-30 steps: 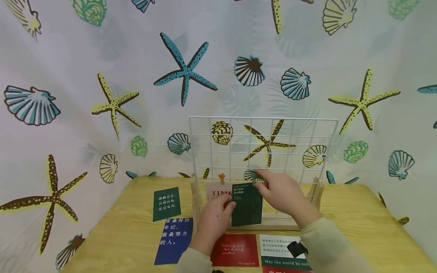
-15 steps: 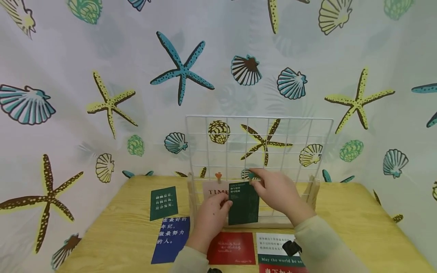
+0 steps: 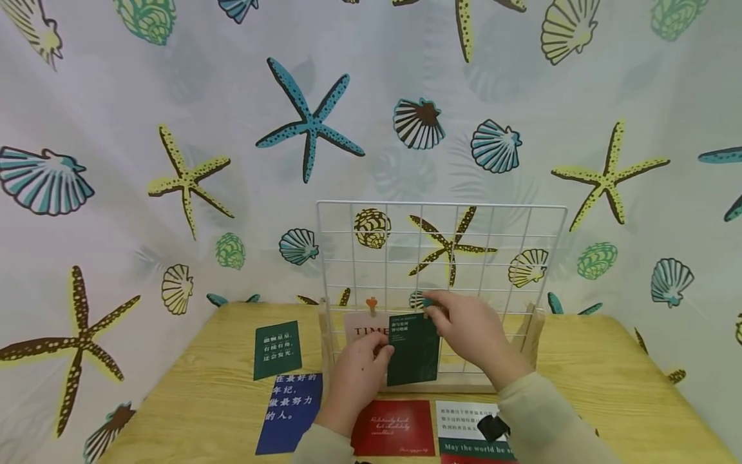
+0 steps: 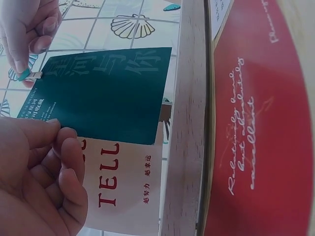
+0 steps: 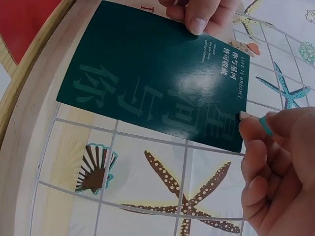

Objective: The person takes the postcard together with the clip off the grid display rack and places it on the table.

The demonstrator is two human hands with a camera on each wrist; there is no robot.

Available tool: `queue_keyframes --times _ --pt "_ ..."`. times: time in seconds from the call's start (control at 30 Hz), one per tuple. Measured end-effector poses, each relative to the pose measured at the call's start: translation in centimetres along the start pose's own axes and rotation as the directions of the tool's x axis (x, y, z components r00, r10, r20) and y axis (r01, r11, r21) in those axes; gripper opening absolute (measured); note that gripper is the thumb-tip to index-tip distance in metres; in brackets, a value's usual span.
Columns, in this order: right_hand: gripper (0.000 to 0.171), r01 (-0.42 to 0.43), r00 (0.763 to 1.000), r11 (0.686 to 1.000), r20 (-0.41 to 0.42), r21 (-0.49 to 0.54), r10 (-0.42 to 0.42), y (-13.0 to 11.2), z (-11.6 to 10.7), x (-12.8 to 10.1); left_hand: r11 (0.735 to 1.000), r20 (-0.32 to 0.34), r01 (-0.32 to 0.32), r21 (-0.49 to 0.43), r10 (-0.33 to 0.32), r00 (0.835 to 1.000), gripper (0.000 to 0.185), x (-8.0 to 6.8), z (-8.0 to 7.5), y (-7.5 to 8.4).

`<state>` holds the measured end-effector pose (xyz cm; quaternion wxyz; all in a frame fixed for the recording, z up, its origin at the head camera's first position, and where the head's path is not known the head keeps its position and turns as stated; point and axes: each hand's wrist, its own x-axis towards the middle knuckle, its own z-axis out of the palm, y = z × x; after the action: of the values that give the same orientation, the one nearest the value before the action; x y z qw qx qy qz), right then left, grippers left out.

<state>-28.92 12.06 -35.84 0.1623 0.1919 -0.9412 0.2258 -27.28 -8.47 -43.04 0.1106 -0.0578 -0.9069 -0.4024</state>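
A dark green card [image 3: 413, 351] with pale print stands upright against the white wire grid [image 3: 493, 219]. My left hand [image 3: 361, 367] pinches its left edge between thumb and fingers. At the card's upper right corner, my right hand [image 3: 472, 325] pinches a small clothespin with a teal top [image 5: 266, 126], its tip right at the card's edge. Partly behind the green card and my left hand, a pale pink card [image 4: 129, 196] with red lettering hangs on the grid, under a clothespin with an orange heart [image 3: 371, 303].
Wooden feet [image 3: 533, 335] hold the grid on a wood-grain table [image 3: 191, 399]. On the table lie another green card [image 3: 277, 350], a blue card [image 3: 290, 412], a red card [image 3: 400, 428] and a white-and-green card [image 3: 464, 419]. A shell-patterned curtain [image 3: 232, 96] hangs behind.
The head view has shifted slightly. Both hands keep their places at the green card and the teal clothespin, with hardly any movement.
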Motion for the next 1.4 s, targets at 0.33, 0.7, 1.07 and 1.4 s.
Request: queue_keyframes --times 0.33,0.7,1.07,1.4 --pt "0.032 -0.015 0.999 1.0 -0.034 0.021 0.016 0.1 0.3 -0.2 1.0 0.011 -0.017 0.008 0.017 1.0 0.018 0.0 -0.1 0.2" --pt "0.028 -0.007 0.996 1.0 -0.091 0.011 0.008 -0.2 0.4 -0.1 1.0 -0.003 -0.013 0.003 0.013 1.0 0.018 0.0 -0.2 0.4" --pt "0.022 -0.019 0.991 1.0 -0.131 0.021 0.022 -0.3 0.7 -0.3 1.0 -0.005 -0.015 0.002 0.015 1.0 0.017 0.0 0.0 0.2" --pt "0.017 0.005 0.987 1.0 -0.159 0.022 -0.001 -0.3 1.1 -0.3 1.0 -0.003 -0.018 0.005 0.018 1.0 0.017 0.0 -0.1 0.0"
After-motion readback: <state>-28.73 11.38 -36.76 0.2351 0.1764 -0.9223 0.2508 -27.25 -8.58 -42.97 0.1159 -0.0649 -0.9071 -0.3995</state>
